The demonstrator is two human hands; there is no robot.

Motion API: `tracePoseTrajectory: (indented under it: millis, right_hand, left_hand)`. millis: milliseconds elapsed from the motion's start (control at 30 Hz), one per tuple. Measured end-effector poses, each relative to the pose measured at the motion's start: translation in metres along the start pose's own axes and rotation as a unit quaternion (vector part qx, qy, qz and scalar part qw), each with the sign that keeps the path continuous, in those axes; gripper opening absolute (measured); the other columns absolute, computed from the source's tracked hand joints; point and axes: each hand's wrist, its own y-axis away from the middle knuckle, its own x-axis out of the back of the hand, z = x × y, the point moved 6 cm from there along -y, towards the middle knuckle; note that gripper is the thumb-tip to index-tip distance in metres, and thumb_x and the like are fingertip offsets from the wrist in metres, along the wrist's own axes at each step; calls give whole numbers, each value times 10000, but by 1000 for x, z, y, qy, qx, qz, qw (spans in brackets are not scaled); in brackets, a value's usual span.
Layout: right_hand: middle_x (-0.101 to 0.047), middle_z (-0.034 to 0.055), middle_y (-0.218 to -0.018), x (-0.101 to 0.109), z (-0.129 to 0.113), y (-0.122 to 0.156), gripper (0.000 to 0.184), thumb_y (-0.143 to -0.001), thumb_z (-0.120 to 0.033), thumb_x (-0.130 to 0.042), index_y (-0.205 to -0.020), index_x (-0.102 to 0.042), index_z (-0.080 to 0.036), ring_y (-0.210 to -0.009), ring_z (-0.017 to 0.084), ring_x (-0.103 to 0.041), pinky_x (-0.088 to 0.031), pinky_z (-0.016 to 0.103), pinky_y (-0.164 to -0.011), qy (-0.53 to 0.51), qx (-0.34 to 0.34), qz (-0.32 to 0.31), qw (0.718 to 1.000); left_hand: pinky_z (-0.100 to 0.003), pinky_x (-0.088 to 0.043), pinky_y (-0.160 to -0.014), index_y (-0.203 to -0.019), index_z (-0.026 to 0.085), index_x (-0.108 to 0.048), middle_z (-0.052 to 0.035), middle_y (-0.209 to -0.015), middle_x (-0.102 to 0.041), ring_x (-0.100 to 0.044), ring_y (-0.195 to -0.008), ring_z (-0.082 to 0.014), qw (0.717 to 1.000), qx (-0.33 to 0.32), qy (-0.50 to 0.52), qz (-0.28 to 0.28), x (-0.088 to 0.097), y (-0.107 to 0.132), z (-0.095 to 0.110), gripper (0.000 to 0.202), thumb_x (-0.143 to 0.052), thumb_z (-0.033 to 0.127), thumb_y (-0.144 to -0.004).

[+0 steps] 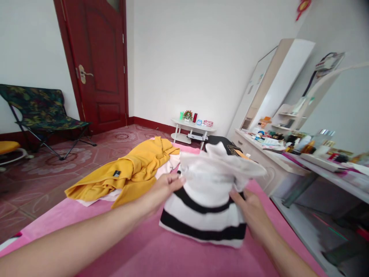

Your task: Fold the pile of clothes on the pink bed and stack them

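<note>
A white garment with black stripes (206,221), likely a knitted top, hangs between my two hands above a pink bed cover (138,246). My left hand (168,188) pinches its left edge near the upper black stripe. On the opposite edge my right hand (249,206) grips the cloth, thumb on top. The upper part of the garment is folded over and blurred by motion. To the left of my left hand lies a yellow garment (138,165) with a small dark label, over some pale pink cloth (168,165).
A small white table (190,124) with a plant and cups stands by the far wall. On the right is a dressing table (284,165) crowded with bottles. A camouflage folding chair (40,107) stands left of a red door (99,65). Dark cloth (219,141) lies at the bed's far end.
</note>
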Motion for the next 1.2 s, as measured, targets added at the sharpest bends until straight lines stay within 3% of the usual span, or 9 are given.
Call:
tracePoseTrajectory:
  millis: [133, 233, 333, 467, 667, 833, 933, 1000, 1200]
  right_hand:
    - [-712, 96, -1003, -24, 75, -89, 389, -822, -466, -517, -999, -665, -153, -953, 257, -658, -512, 322, -778, 216, -103, 28, 971]
    - [-695, 157, -1010, -31, 123, -103, 339, -785, -393, -586, -1005, -654, -145, -980, 300, -643, -477, 373, -810, 310, -150, 43, 938]
    - [-695, 135, -1003, -33, 144, -102, 322, -804, -396, -567, -1033, -635, -180, -965, 281, -644, -465, 364, -799, 330, -154, 33, 931]
    - [-702, 83, -969, -27, 135, -111, 215, -768, -336, -611, -915, -659, -187, -932, 231, -648, -462, 292, -782, 338, -144, 22, 930]
    - [-675, 84, -1027, -15, 103, -117, 271, -819, -352, -524, -1020, -641, -212, -966, 273, -627, -470, 357, -786, 354, -118, 70, 925]
    - [-563, 125, -1263, -46, 81, -126, 427, -836, -219, -453, -1252, -522, -147, -1140, 237, -542, -418, 323, -934, 352, -73, 62, 931]
    - [-488, 54, -1375, -80, 76, -134, 463, -914, -229, -287, -1351, -431, -179, -1246, 142, -448, -321, 240, -1032, 334, -27, 18, 942]
    - [-467, 45, -1401, -98, 85, -134, 461, -932, -276, -264, -1341, -460, -187, -1290, 161, -400, -272, 300, -1080, 331, -31, -24, 943]
    - [-268, 27, -1520, -112, 120, -128, 553, -948, -454, -200, -1410, -379, -210, -1409, 236, -155, -94, 501, -1124, 356, -75, -99, 926]
  left_hand:
    - [-250, -451, -618, -681, 158, -610, -22, -665, -637, -611, -662, -175, 953, 65, -239, 174, 37, -87, -38, 311, -650, 461, -741]
    - [-257, -450, -698, -579, 174, -584, -16, -639, -633, -630, -755, -200, 927, 78, -310, 197, 52, -118, -72, 219, -769, 284, -619]
    - [-262, -450, -732, -584, 186, -594, -13, -668, -649, -635, -785, -196, 908, 73, -364, 194, 59, -126, -92, 172, -750, 235, -638]
    - [-244, -458, -689, -651, 180, -622, -8, -674, -654, -635, -743, -174, 889, 58, -417, 180, 57, -129, -86, 116, -722, 232, -677]
    - [-294, -463, -802, -845, 208, -661, -28, -852, -677, -631, -883, -197, 850, 11, -496, 178, 52, -128, -36, 132, -670, 187, -715]
    - [-399, -407, -942, -933, 159, -687, -146, -1141, -612, -547, -1118, -302, 823, -5, -553, 133, 5, -132, -15, 239, -574, 96, -733]
    - [-356, -391, -982, -1097, 173, -645, -126, -1188, -610, -541, -1148, -254, 827, -33, -558, 57, -39, -136, -30, 319, -461, 174, -836]
    - [-393, -346, -1036, -1224, 165, -575, -127, -1295, -554, -473, -1236, -266, 828, -31, -560, 18, -55, -136, -51, 392, -411, 238, -875]
    - [-492, -60, -1140, -1433, 215, -332, -68, -1539, -193, -105, -1423, -261, 802, -1, -597, 3, -38, -146, -97, 561, -252, 437, -923]
